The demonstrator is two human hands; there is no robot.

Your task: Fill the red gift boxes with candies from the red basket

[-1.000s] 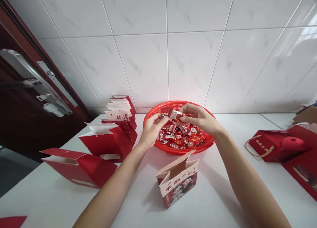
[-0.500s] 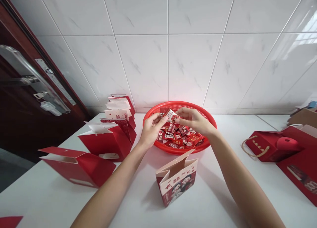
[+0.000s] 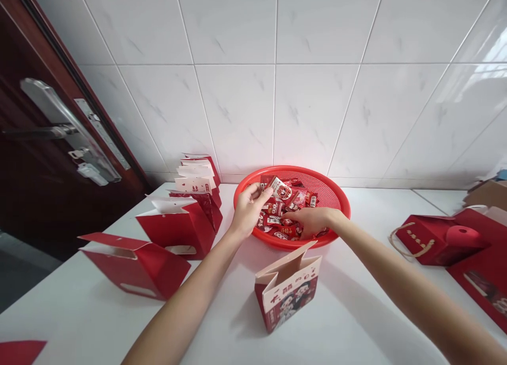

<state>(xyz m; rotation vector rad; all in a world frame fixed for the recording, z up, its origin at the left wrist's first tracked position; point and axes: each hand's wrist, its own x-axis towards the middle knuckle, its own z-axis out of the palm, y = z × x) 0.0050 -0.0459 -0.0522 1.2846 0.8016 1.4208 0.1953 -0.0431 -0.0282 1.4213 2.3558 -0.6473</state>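
Observation:
My left hand (image 3: 251, 209) is closed on wrapped candies at the left side of a red plastic basket (image 3: 341, 202). A white-and-red candy packet (image 3: 282, 189) sticks out past its thumb, with a darker red wrapper beside it. Inside the basket, my right hand (image 3: 312, 220) touches the pile of wrapped candies (image 3: 277, 228), its index finger stretched out to the left and its thumb apart. Some of its fingertips are hidden among the wrappers. In front of the basket stands a small printed paper gift box (image 3: 289, 296), its top open.
Several red gift boxes (image 3: 134, 264) stand in a row along the left of the white table (image 3: 222, 323). At the right are a red box with a rope handle (image 3: 423, 241) and a larger red box (image 3: 481, 280). A tiled wall and a door with a metal handle (image 3: 71, 127) border the table.
My right hand has left the packet in my left hand and moved down into the candy pile. My left hand still holds its candies. The view has shifted slightly.

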